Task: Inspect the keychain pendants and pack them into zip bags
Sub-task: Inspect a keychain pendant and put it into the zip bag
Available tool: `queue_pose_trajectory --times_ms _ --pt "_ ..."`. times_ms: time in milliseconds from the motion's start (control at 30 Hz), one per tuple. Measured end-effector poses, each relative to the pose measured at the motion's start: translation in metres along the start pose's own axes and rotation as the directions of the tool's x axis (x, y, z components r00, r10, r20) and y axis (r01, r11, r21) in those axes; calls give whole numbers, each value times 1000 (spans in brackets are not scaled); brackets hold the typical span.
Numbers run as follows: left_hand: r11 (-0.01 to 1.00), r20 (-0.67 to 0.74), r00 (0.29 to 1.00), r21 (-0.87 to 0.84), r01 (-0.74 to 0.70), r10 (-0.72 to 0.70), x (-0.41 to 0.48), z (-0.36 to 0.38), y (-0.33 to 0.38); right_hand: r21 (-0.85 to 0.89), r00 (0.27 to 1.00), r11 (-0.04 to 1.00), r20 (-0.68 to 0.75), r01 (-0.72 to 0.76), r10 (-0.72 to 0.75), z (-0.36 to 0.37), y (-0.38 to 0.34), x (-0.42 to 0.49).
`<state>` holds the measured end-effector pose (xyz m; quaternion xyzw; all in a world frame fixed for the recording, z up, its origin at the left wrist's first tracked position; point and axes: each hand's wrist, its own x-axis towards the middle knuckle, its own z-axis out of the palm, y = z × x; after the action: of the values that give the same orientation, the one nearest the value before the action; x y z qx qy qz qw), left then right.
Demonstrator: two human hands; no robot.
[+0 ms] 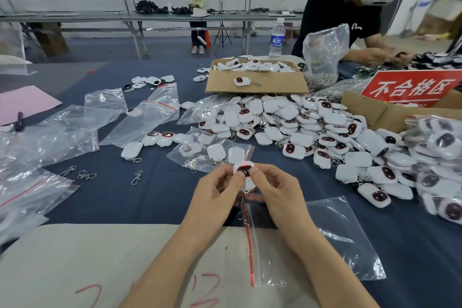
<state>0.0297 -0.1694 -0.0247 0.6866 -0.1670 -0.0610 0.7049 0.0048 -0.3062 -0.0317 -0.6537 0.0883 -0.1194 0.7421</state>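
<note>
Left hand (220, 189) and right hand (275, 191): thumbs and forefingers curled, pinching one white pendant (246, 184) between them, dark face up. Directly beneath fingers: flat zip bag (327, 232). Just beyond fingertips: part-filled bag (212, 154). Further right: loose pendant pile (312, 127).

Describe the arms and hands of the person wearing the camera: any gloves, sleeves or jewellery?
The left hand and right hand are bare: no gloves, and no rings show. The left forearm and right forearm are uncovered down to the bottom edge of the picture, with no sleeve, watch or bracelet in view. There are no cables or markings on them.
</note>
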Motion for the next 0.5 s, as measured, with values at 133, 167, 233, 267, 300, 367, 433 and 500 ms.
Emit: queue_pose_trajectory --times_ms 133,167,233,267,300,367,433,500 --pt "999 13 1000 33 -19 19 -1 1 -1 -12 1000 1000 4 17 -17 0 0 -1" --pt "998 18 999 54 -30 29 -1 0 -1 -16 1000 1000 6 19 -19 0 0 0" --pt "996 21 999 72 -50 49 -1 0 -1 -1 1000 1000 17 23 -23 1 0 0" --pt "995 22 998 74 -59 58 -1 -1 -1 14 999 1000 21 24 -25 1 -1 -1" --pt "995 23 998 78 -68 67 -1 -1 -1 26 999 999 24 25 -25 1 -1 -1" --pt "992 22 996 91 -86 84 -1 0 0 30 999 999 27 26 -27 1 -1 -2" --pt "992 18 996 88 -89 88 -2 0 0 27 999 999 33 32 -33 1 -1 -2" --pt "992 12 996 93 -87 87 -1 0 -1 22 999 999 37 39 -40 1 -2 -2"
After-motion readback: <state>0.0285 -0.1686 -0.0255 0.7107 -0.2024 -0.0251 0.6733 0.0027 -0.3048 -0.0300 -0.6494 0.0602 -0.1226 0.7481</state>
